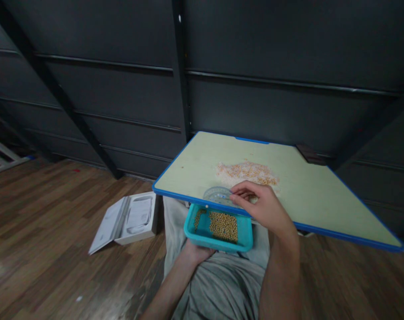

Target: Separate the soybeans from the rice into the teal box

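My left hand (195, 251) holds a teal plastic container (218, 231) from underneath, just below the near edge of the table (322, 195); its fingers are hidden by the container. The container holds several yellow beans (223, 224). My right hand (260, 204) rests at the table's near edge, fingers curled and pinched on a clear round lid or disc (217, 194) that lies flat there. Behind my right hand, a pile of mixed rice and yellow grains (246, 172) is spread on the tabletop.
The table is pale green with a blue rim. An open white box (128, 218) lies on the wooden floor to the left. A dark panelled wall with a vertical post (180, 66) stands behind. My grey trousers (218, 280) show below.
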`<control>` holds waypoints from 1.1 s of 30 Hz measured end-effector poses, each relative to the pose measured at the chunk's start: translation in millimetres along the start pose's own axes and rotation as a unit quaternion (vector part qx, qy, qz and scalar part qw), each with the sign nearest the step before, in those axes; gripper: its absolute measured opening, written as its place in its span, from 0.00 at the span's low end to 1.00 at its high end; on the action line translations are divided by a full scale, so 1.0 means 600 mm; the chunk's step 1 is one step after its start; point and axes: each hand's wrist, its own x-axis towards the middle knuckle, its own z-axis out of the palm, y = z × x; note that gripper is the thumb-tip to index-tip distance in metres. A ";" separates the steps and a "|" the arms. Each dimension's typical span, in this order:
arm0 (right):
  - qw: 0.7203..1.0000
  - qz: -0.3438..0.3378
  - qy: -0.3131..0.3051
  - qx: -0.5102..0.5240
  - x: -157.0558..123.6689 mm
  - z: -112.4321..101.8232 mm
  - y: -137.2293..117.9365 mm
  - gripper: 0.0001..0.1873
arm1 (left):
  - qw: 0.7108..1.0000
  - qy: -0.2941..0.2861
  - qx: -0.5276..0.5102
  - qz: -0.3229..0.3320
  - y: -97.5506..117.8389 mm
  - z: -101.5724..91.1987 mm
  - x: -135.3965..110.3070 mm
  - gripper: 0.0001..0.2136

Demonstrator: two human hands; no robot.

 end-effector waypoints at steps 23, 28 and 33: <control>0.955 0.054 0.274 -0.100 -0.132 -0.160 0.072 0.18 | 0.986 -0.032 0.140 -0.082 -0.022 0.034 -0.012 0.21; 0.960 0.066 0.262 -0.078 -0.137 -0.165 0.077 0.21 | 0.976 -0.037 0.168 -0.130 -0.028 0.053 0.000 0.32; 0.961 0.070 0.259 -0.066 -0.143 -0.171 0.085 0.20 | 0.970 -0.038 0.166 -0.174 -0.040 0.079 0.011 0.32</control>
